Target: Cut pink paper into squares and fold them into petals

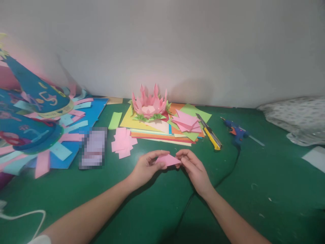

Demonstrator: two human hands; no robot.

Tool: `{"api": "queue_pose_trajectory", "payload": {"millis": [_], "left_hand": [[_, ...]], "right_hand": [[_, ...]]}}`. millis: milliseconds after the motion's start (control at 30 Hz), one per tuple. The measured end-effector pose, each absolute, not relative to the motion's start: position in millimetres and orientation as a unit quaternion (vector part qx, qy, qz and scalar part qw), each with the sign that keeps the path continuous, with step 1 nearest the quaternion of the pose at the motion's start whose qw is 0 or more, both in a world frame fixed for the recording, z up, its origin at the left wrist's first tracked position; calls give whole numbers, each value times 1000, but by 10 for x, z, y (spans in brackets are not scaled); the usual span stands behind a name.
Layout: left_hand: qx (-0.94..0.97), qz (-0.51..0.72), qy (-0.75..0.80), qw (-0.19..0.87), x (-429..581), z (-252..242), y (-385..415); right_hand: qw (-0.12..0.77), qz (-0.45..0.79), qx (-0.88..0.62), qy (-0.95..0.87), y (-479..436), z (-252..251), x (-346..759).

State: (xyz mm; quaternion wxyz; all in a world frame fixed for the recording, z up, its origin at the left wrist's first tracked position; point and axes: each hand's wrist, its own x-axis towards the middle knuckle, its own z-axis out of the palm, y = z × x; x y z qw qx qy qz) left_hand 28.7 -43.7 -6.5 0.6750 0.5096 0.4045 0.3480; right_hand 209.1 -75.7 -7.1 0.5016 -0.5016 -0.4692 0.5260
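Note:
A small pink folded paper piece (168, 159) is held between both hands just above the green table (254, 189). My left hand (146, 167) pinches its left end, fingers curled. My right hand (192, 166) pinches its right end. Behind them lies a stack of coloured paper sheets (142, 127) with a pink paper lotus flower (150, 105) on top and a pile of folded pink pieces (186, 121). Loose pink paper rectangles (123, 142) lie to the left of the hands.
A yellow utility knife (210, 134) and a blue glue gun (236, 131) with its black cord lie right of the stack. Blue paper cone hats (35, 112) with pink and blue strips fill the left. A patterned cloth (297, 117) sits far right.

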Motion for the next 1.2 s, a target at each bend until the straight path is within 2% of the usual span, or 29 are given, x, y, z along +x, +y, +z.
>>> {"api": "queue_pose_trajectory", "payload": {"millis": [133, 467, 733, 933, 1200], "left_hand": [[613, 326, 372, 616, 296, -105, -502], [568, 304, 332, 689, 332, -150, -577], [610, 289, 451, 584, 353, -79, -556], [535, 279, 436, 668, 345, -90, -547], [557, 311, 415, 649, 339, -97, -539]], "right_hand": [[448, 474, -516, -555, -779, -72, 2044], [407, 411, -529, -621, -800, -44, 2016], [439, 425, -524, -594, -793, -68, 2023], [499, 439, -557, -498, -774, -27, 2081], [546, 464, -562, -414, -761, -89, 2110]]}}
